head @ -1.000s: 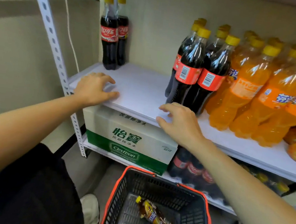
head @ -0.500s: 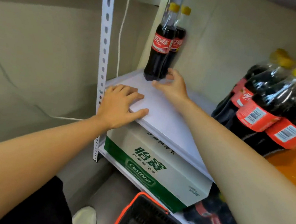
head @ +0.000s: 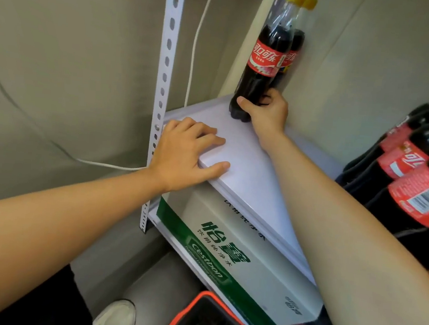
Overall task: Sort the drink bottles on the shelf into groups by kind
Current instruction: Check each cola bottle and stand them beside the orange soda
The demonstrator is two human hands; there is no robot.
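Note:
Two cola bottles with red labels and yellow caps stand in the far left corner of the white shelf (head: 247,171). My right hand (head: 265,112) grips the front cola bottle (head: 265,61) near its base; the second cola bottle (head: 294,51) stands just behind it. My left hand (head: 185,151) rests flat on the shelf's front left corner, thumb along the edge. A group of several cola bottles (head: 413,178) stands at the right edge of the view.
A perforated white upright (head: 163,83) holds the shelf's left corner, with a white cable (head: 195,54) hanging behind it. A green and white water carton (head: 237,257) fills the space under the shelf. An orange-rimmed black basket (head: 207,320) sits on the floor below.
My right hand has reached the corner and closed round the front cola bottle's base. The view has moved closer and leftward. My left hand stays on the shelf corner.

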